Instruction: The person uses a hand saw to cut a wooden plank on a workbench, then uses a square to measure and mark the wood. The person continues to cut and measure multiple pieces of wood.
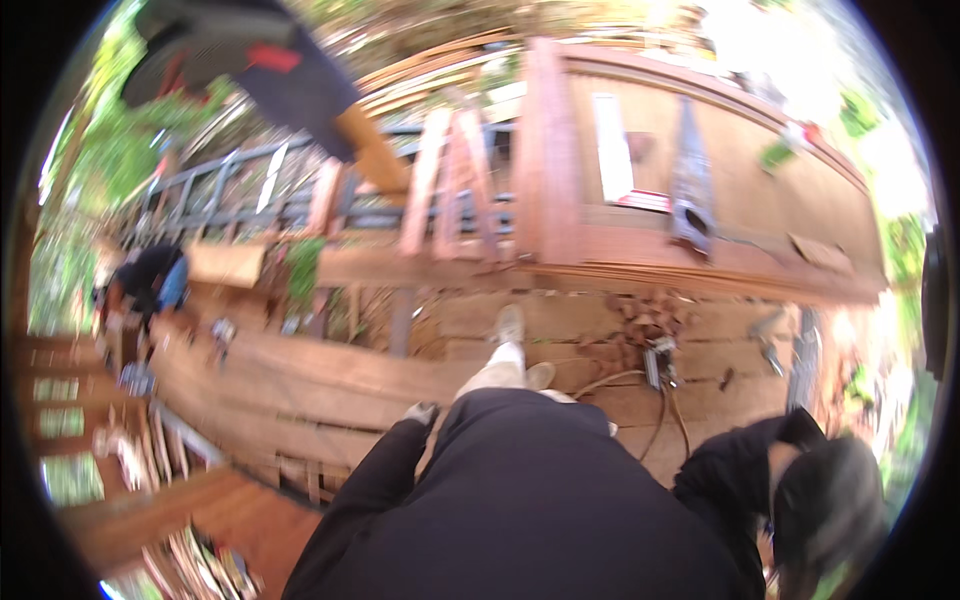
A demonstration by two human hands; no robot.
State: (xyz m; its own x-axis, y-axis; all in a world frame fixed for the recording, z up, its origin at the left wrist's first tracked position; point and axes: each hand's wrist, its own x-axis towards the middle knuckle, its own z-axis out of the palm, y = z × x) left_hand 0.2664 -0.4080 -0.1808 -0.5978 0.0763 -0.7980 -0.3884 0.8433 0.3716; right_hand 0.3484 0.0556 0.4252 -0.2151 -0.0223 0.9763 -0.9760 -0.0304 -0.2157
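Note:
My left arm hangs at my side in a dark sleeve, and my left hand (424,411) shows only as a small grey blur beside my pale trouser leg. Its fingers are too smeared to read, and nothing held can be made out. My right hand is out of view. Ahead of me a large framed wooden panel (740,190) lies raised above the floor. On it rest a white L-shaped square (612,150) and a long grey tapering tool (691,180), perhaps a handsaw. A small green and red object (784,146) lies farther right.
A corded power tool (657,364) sits among wood shavings (645,320) on the plank floor (480,330). One person (825,510) is close at lower right, another (150,280) bends far left. A large blurred dark shape (290,75) crosses the upper left.

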